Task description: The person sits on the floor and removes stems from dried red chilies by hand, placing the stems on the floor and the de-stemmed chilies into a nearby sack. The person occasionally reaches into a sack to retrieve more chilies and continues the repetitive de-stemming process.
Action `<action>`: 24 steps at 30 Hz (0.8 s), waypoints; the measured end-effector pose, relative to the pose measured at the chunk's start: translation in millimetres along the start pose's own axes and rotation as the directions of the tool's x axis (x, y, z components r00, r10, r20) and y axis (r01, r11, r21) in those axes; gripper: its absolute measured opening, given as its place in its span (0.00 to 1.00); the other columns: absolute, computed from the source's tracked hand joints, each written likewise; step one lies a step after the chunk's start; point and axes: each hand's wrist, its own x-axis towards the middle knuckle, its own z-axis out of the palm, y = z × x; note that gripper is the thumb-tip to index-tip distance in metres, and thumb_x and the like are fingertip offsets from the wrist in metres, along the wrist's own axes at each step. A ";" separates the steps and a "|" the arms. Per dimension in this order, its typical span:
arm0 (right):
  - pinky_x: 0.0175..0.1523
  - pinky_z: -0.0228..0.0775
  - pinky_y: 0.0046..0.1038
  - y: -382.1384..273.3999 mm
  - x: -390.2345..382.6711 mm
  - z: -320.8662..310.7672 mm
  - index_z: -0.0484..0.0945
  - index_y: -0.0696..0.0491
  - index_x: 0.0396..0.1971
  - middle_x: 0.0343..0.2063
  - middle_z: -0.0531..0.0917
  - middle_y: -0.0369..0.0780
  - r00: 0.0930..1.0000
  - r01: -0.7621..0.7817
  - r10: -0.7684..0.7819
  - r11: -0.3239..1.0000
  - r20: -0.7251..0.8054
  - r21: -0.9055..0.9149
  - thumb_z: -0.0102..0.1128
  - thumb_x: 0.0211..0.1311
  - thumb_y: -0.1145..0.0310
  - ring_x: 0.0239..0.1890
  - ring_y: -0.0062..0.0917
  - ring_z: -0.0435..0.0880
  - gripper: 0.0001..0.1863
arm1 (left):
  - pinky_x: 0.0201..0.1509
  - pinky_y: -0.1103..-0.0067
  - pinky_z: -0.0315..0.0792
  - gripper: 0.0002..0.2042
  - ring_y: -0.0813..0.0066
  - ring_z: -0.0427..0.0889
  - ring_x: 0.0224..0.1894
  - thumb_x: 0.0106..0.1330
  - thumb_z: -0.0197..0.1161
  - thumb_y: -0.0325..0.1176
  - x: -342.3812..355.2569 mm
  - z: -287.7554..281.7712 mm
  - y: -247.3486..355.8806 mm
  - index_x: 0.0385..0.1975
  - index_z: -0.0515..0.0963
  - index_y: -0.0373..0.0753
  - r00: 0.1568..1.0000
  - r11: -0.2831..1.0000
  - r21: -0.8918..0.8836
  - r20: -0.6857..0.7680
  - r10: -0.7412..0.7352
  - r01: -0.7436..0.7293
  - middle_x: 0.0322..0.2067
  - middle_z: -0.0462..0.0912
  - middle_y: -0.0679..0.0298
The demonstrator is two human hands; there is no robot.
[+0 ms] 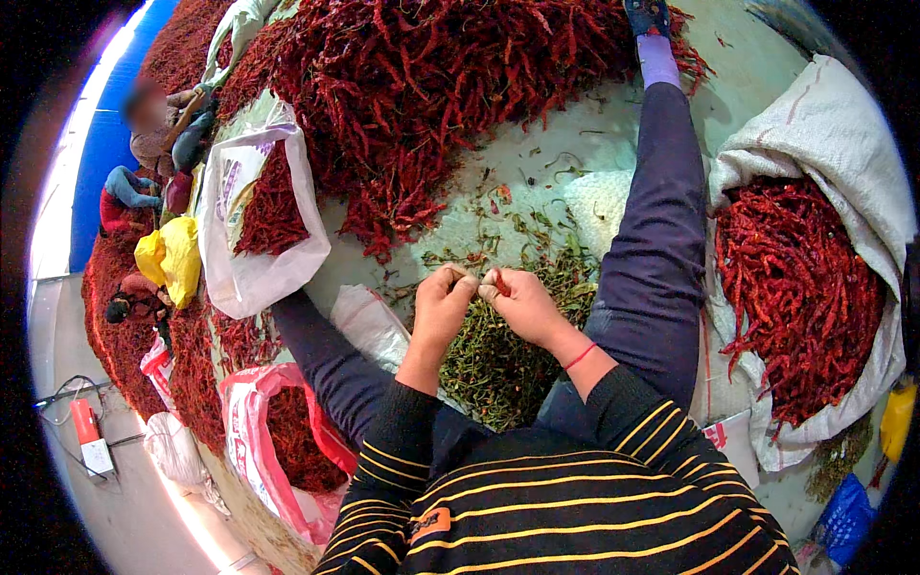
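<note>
My left hand (444, 309) and my right hand (525, 307) meet fingertip to fingertip in front of me. A dried red chili pepper (501, 285) shows between the curled fingers of my right hand. The thumb and forefinger of my left hand are pinched together beside it; what they hold is too small to make out. Below both hands, between my legs, lies a heap of greenish chili stems (498, 359). Just beyond, loose stems and bits scatter over the pale ground sheet. A big pile of dried red chilies (383, 105) rises ahead.
An open white sack (815, 115) full of red chilies stands at right. On the left are a white bag (309, 196) and a pink-and-white bag (251, 412), both holding chilies. My legs stretch out either side. Several people sit among chili piles at far left, near a yellow bag (182, 264).
</note>
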 end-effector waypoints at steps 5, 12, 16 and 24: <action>0.25 0.56 0.17 -6.3 -0.5 -5.0 0.70 0.54 0.21 0.16 0.67 0.27 0.995 -0.019 0.059 0.902 -0.079 0.432 0.50 0.63 0.69 0.20 0.10 0.63 0.11 | 0.21 0.86 0.60 0.04 0.81 0.64 0.17 0.63 0.52 0.31 17.5 20.1 -9.4 0.27 0.69 0.39 0.959 0.636 -0.746 0.012 -0.283 0.197 0.18 0.69 0.68; 0.21 0.54 0.17 5.2 2.9 -2.5 0.73 0.55 0.22 0.13 0.66 0.26 0.894 -0.075 0.304 0.826 -0.329 0.559 0.56 0.60 0.70 0.16 0.10 0.61 0.08 | 0.29 0.67 0.71 0.11 0.58 0.78 0.25 0.58 0.55 0.39 95.1 9.9 -40.7 0.24 0.74 0.36 0.877 0.560 0.824 -0.202 0.435 -0.088 0.22 0.79 0.54; 0.23 0.55 0.17 2.9 2.6 -5.7 0.73 0.56 0.22 0.15 0.67 0.26 0.887 -0.116 0.329 0.837 -0.324 0.535 0.55 0.59 0.72 0.18 0.10 0.61 0.08 | 0.33 0.63 0.71 0.14 0.51 0.79 0.29 0.54 0.56 0.42 134.5 53.9 -0.2 0.26 0.77 0.35 0.918 0.522 0.853 -0.199 0.342 -0.010 0.26 0.79 0.50; 0.27 0.57 0.17 -6.0 -1.5 -9.4 0.72 0.56 0.22 0.17 0.68 0.26 0.898 -0.116 0.326 0.821 -0.294 0.559 0.55 0.60 0.72 0.21 0.10 0.62 0.08 | 0.39 0.64 0.73 0.13 0.51 0.80 0.36 0.52 0.57 0.38 167.4 58.2 -9.7 0.28 0.79 0.35 0.970 0.533 0.832 -0.230 0.074 0.157 0.30 0.81 0.50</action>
